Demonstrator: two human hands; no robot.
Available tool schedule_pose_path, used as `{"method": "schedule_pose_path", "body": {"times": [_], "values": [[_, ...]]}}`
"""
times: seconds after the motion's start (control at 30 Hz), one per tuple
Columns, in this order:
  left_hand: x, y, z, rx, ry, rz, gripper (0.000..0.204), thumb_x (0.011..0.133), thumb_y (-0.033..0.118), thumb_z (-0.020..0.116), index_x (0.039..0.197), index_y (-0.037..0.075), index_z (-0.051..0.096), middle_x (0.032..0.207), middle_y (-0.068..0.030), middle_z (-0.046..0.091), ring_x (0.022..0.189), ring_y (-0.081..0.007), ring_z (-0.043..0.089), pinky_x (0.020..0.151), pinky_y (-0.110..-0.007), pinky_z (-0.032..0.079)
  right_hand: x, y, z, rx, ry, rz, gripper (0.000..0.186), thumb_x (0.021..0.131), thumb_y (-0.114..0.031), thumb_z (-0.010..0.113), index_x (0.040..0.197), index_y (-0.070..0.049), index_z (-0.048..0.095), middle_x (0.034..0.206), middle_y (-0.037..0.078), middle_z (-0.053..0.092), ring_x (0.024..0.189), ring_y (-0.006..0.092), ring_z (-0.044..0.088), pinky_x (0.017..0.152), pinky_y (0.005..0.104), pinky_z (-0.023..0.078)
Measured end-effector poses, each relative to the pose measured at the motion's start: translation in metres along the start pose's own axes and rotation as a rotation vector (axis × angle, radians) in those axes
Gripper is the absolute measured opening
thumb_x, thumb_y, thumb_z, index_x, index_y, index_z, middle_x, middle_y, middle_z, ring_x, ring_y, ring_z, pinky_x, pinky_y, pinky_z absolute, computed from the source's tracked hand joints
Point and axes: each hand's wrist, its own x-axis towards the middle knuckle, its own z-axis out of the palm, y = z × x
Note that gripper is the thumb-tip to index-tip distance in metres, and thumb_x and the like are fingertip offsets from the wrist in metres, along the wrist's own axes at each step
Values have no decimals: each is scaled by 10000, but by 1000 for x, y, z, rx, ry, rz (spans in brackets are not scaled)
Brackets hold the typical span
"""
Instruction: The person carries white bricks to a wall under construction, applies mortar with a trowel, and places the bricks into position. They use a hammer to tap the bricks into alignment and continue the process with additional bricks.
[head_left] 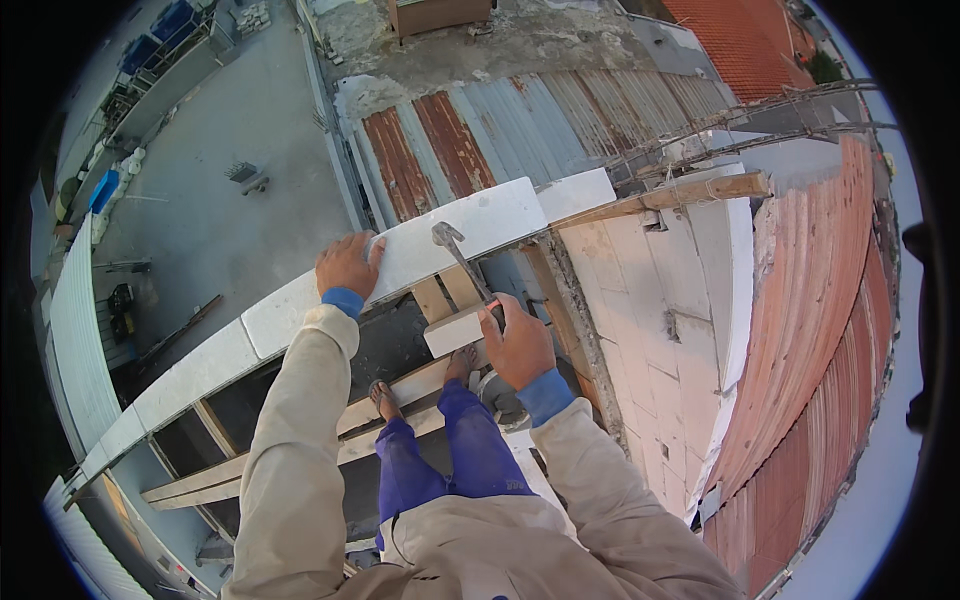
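Nearest the camera, beige sleeves with blue cuffs run up from the lower edge, and below them blue trousers end in sandalled feet standing on a wooden plank (400, 395) laid across an open gap high above the ground. The right hand (517, 345) has its fingers closed around the handle of a hammer (462, 262), whose metal head lies on top of a long white block (455, 235). A smaller white piece (455, 330) sits just beside that hand. The left hand (347, 265) rests on the white block's upper face, fingers curled over its far edge. To the right stands a white block wall (660, 300), with a timber beam (680, 192) across its top. Beyond lie a rusted corrugated metal roof (470, 135), red tiled roofs (830, 330) and a grey concrete yard (230, 230) far below
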Motion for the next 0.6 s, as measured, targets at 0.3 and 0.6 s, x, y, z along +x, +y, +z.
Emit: {"method": "schedule_pose_path", "body": {"times": [0.3, 0.6], "values": [[-67, -159, -73, -28, -296, -202, 468, 989, 452, 643, 1404, 236, 622, 1407, -109, 648, 1367, -326, 537, 1200, -641, 212, -34, -70, 36, -93, -255, -106, 463, 1043, -356, 589, 1307, 24, 588, 1038, 237, 721, 938, 434, 700, 794, 501, 537], [-93, -246, -74, -195, -340, -180, 497, 965, 440, 682, 1427, 277, 600, 1394, -82, 660, 1377, -321, 532, 1216, -637, 145, -63, -151, 142, 177, 66, -358, 410, 1041, -378, 585, 1258, -32, 616, 983, 232, 718, 912, 455, 694, 804, 519, 538]]}}
